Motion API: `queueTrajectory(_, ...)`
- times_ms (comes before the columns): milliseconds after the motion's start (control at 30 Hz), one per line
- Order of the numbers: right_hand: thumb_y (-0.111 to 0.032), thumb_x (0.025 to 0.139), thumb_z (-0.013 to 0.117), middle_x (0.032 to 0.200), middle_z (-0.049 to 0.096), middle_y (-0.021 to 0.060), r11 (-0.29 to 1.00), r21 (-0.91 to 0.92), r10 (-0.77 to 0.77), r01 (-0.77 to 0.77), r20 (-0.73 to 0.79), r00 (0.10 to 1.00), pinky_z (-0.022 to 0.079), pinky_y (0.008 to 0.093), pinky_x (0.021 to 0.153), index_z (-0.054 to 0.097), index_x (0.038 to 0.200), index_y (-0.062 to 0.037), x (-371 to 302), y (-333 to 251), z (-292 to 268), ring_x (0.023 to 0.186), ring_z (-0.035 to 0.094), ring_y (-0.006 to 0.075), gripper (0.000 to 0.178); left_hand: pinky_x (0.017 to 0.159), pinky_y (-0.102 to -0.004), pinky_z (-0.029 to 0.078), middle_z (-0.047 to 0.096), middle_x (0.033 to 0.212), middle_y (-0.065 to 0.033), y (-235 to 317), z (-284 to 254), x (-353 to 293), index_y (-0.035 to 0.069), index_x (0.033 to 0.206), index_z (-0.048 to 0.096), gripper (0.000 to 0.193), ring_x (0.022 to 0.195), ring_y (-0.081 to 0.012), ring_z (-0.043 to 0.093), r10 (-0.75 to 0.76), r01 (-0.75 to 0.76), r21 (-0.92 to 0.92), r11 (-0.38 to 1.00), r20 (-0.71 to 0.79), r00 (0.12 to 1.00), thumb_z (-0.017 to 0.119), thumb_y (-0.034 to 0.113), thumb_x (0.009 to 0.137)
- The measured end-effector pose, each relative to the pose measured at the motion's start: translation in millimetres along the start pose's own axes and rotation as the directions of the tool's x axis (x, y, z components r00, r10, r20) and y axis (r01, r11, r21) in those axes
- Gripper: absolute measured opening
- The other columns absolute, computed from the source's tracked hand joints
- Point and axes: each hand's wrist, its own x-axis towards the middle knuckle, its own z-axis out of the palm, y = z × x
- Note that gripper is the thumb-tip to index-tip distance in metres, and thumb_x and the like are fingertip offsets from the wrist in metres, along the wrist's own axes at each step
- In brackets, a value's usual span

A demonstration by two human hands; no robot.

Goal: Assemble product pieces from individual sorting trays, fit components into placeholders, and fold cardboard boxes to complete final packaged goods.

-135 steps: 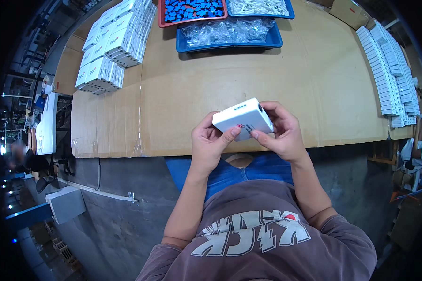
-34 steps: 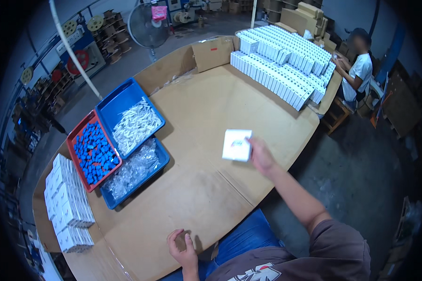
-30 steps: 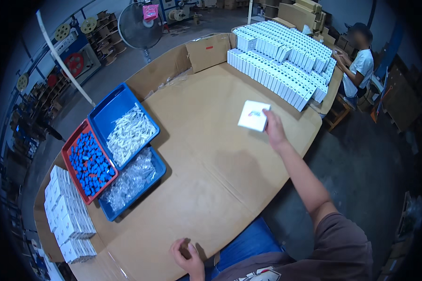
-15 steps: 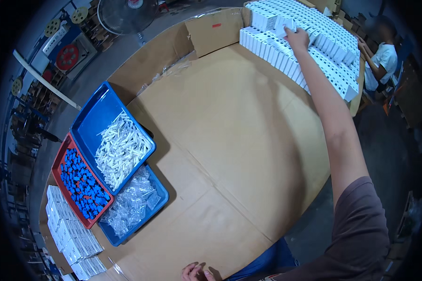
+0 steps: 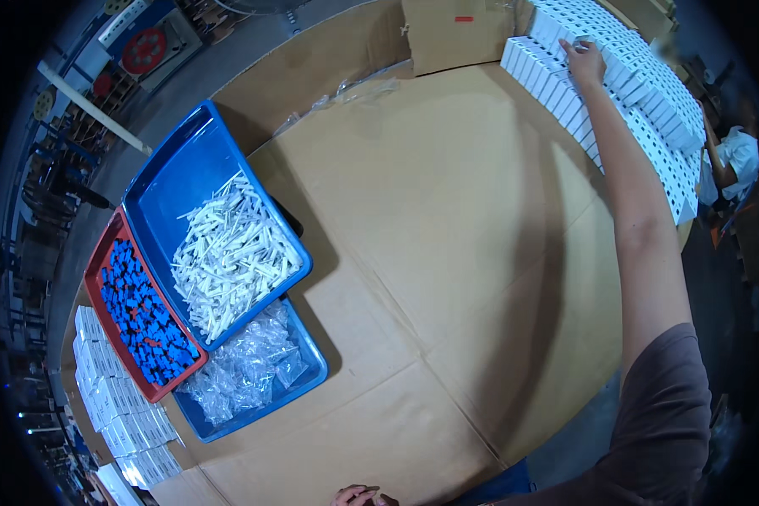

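My right arm stretches to the far right corner of the cardboard-covered table (image 5: 447, 211). There my right hand (image 5: 587, 64) has its fingers closed on a small white box (image 5: 579, 45) at the block of packed white boxes (image 5: 649, 152). Fingers cover most of that box. At the lower edge, my left hand (image 5: 361, 496) rests on the near side of the table, fingers loosely bent and a little apart, with nothing seen in it. Only its fingers show; the rest is cut off by the picture's edge.
On the left, a blue tray (image 5: 164, 181) of white stick-like parts overlaps a red tray (image 5: 101, 253) of small blue pieces and another blue tray (image 5: 312, 375) of clear plastic bags. White cartons (image 5: 126, 405) are stacked beside them. Cardboard walls (image 5: 312, 63) edge the table; another person (image 5: 738, 160) sits far right.
The view has shifted, so the table and trays sit differently in the picture. My right hand has lowered the white box it held tilted toward the packed rows. My left hand stays near the edge.
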Motion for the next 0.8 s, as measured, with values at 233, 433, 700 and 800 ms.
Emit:
queueTrajectory(233,-0.054,0.079,0.087,0.116,0.076,0.017,0.997,-0.064,0.041,-0.038,0.058,0.997,0.054,0.0421,0.099,0.069,0.121,-0.0024,5,8,-4,0.111,0.072,0.0335,0.069,0.089,-0.0441,0.05,0.059,0.113,-0.0176,11,-2,9,0.004,0.113,0.064,0.022,0.102,-0.0325,0.059,0.031,-0.032,0.058,0.998,0.014,0.999,0.07,0.001,0.092)
queueTrajectory(433,-0.064,0.084,0.078,0.131,0.07,0.0231,0.994,-0.052,-0.084,0.093,0.15,0.985,0.049,0.0459,0.108,0.066,0.134,-0.0001,-9,16,20,0.125,0.065,0.0396,0.082,0.091,-0.045,0.049,0.057,0.118,-0.0178,14,-11,9,0.003,0.117,0.062,0.025,0.105,-0.0339,0.059,-0.001,0.0,0.038,0.999,0.036,0.999,0.068,0.002,0.093)
queueTrajectory(700,-0.022,0.105,0.062,0.135,0.069,0.0153,0.833,0.412,-0.462,0.369,0.153,0.873,0.049,0.0334,0.106,0.063,0.14,-0.0031,-36,28,-40,0.124,0.065,0.0236,0.039,0.094,-0.0424,0.043,0.068,0.112,-0.0045,2,-11,4,0.013,0.103,0.071,0.023,0.108,-0.027,0.062,-0.009,0.001,-0.069,0.998,-0.118,0.993,0.078,0.014,0.081)
queueTrajectory(800,-0.014,0.107,0.058,0.128,0.069,0.0133,0.792,0.54,-0.507,0.284,0.324,0.799,0.051,0.0328,0.101,0.064,0.136,-0.0022,-185,-65,-150,0.116,0.065,0.0215,0.031,0.095,-0.0417,0.043,0.068,0.113,-0.0037,4,-19,-2,0.013,0.104,0.07,0.024,0.109,-0.0257,0.062,0.036,-0.042,-0.038,0.998,-0.146,0.989,0.078,0.015,0.082)
